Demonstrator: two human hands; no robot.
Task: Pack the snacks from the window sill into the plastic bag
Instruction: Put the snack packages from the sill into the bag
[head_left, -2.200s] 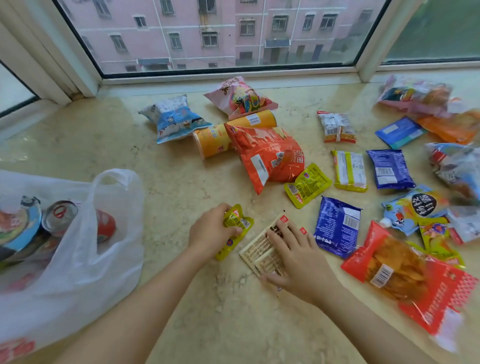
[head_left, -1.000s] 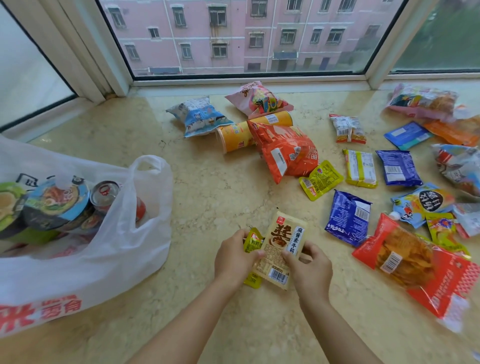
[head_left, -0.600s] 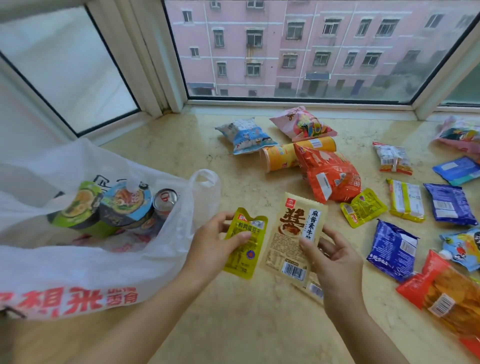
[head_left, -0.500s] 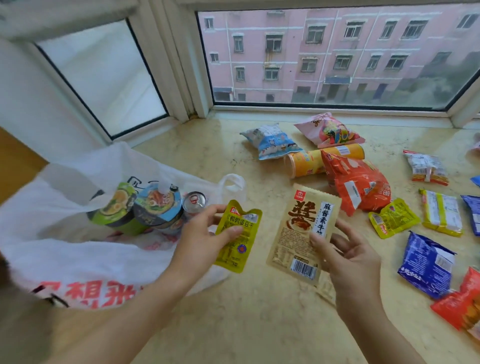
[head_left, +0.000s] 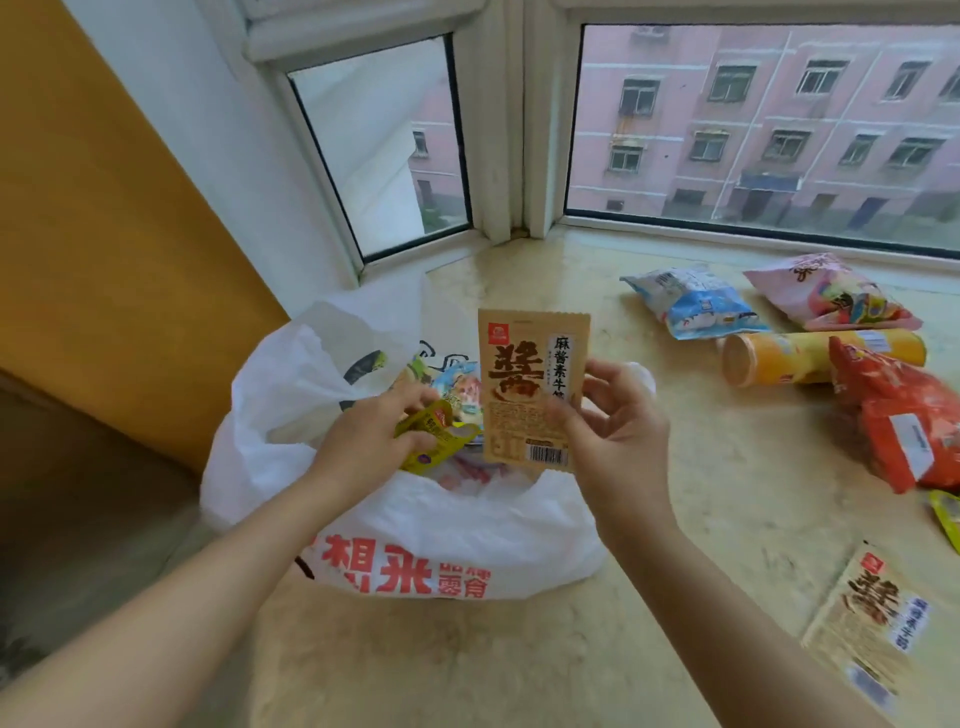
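Note:
A white plastic bag (head_left: 447, 540) with red lettering stands open on the marble window sill (head_left: 727, 519), with cup snacks visible inside. My left hand (head_left: 363, 447) holds a small yellow packet (head_left: 434, 439) right over the bag's mouth. My right hand (head_left: 613, 441) pinches a tan packet (head_left: 530, 384) with dark characters, held upright above the bag's right side. A second tan packet (head_left: 872, 618) lies flat on the sill at the lower right.
Further right on the sill lie a blue-white bag (head_left: 691, 301), a pink bag (head_left: 831, 291), an orange tube (head_left: 800, 356) on its side and an orange-red bag (head_left: 904, 421). A yellow packet (head_left: 948, 519) shows at the right edge. An orange wall (head_left: 104, 234) stands left of the bag.
Both hands have carried their packets leftward from the sill to over the open bag. One tan packet stayed behind on the sill. The view has swung left.

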